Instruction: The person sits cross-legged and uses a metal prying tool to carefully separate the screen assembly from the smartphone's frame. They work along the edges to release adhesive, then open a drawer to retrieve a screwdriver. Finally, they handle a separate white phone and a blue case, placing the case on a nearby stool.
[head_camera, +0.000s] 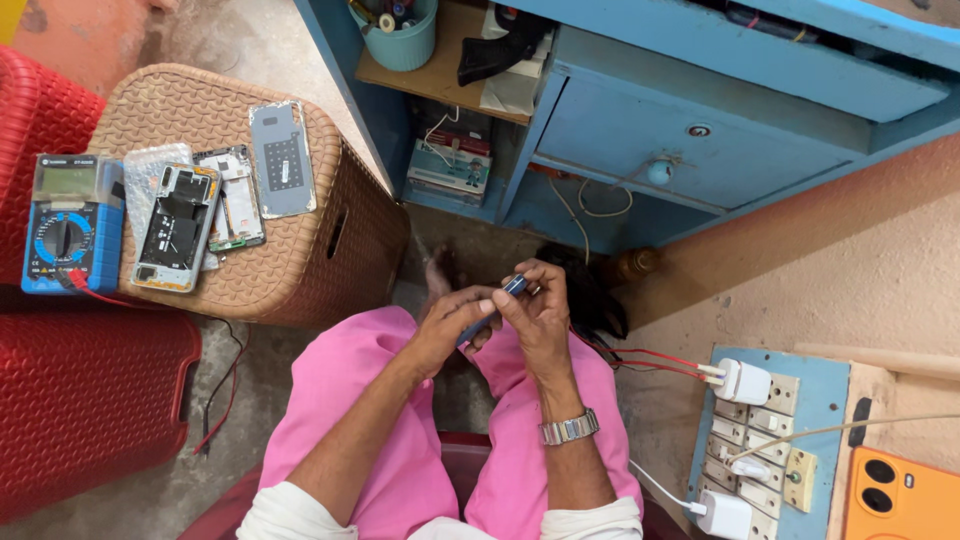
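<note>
A: Which step do I have in view?

B: I see both hands over the lap, above the pink trousers. The left hand and right hand close together on one small blue tool. The fingers of each curl narrowly around it, with the upper end showing between the fingertips. I judge this an adjusting or readying step, not yet work on a phone.

A: What does the next move call for?

B: In my judgement, a steady two-handed grip, then a reach left to the wicker stool, where the opened phone, loose back cover and multimeter lie.

A: What is hard to make out?

B: The tool's lower end is hidden in the palms, so I cannot tell its kind. The orange phone and switchboard are cut off at the lower right.
</note>
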